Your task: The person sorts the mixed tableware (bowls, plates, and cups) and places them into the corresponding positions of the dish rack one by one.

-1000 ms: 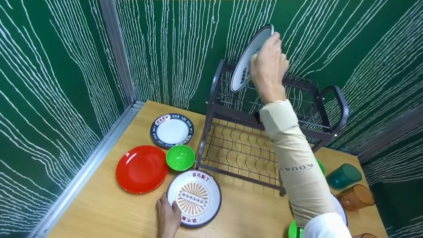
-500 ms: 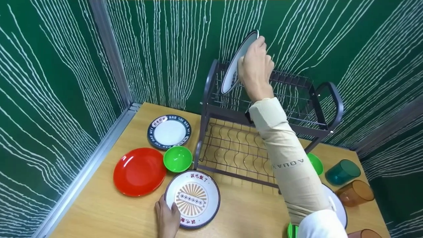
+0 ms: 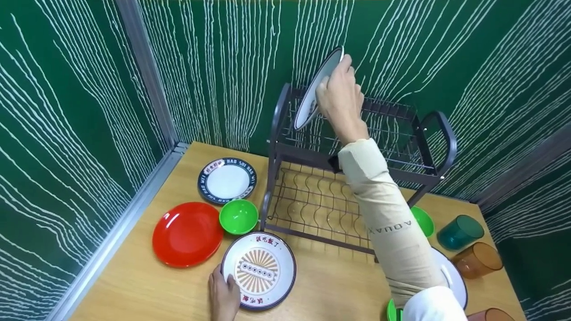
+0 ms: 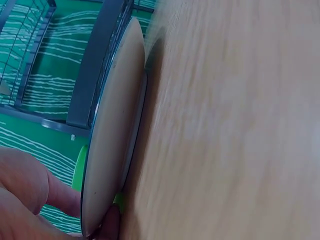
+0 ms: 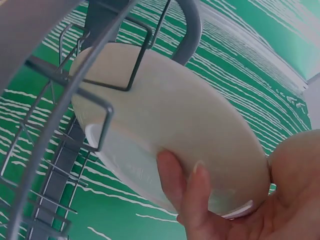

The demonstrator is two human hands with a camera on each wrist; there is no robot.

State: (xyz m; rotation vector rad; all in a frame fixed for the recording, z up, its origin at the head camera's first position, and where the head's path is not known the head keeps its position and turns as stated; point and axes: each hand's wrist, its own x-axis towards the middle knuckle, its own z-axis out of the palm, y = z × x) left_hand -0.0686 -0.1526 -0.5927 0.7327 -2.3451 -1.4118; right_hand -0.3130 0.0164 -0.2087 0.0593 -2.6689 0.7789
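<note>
My right hand (image 3: 341, 96) grips the rim of a white plate (image 3: 314, 100) with a dark edge. The plate stands steeply tilted at the left end of the dark dish rack's (image 3: 312, 154) upper tier. In the right wrist view, its lower part is among the rack wires (image 5: 102, 120), and fingers (image 5: 196, 192) lie against its underside. On the table, my left hand (image 3: 224, 294) pinches the left rim of a white plate (image 3: 279, 278) with a sunburst pattern. The left wrist view shows that plate's underside (image 4: 112, 135) close to the tabletop, thumb and fingers at its edge.
Left of the rack are a red plate (image 3: 187, 234), a green bowl (image 3: 238, 216) and a blue-rimmed plate (image 3: 227, 180). At right stand a teal cup (image 3: 461, 232), orange cup (image 3: 478, 261), another green bowl (image 3: 423, 221) and a white plate (image 3: 451, 276) partly behind the arm.
My right hand has carried its plate left and slightly down toward the rack's left end. The left hand keeps its hold on the sunburst plate. The head view has shifted slightly.
</note>
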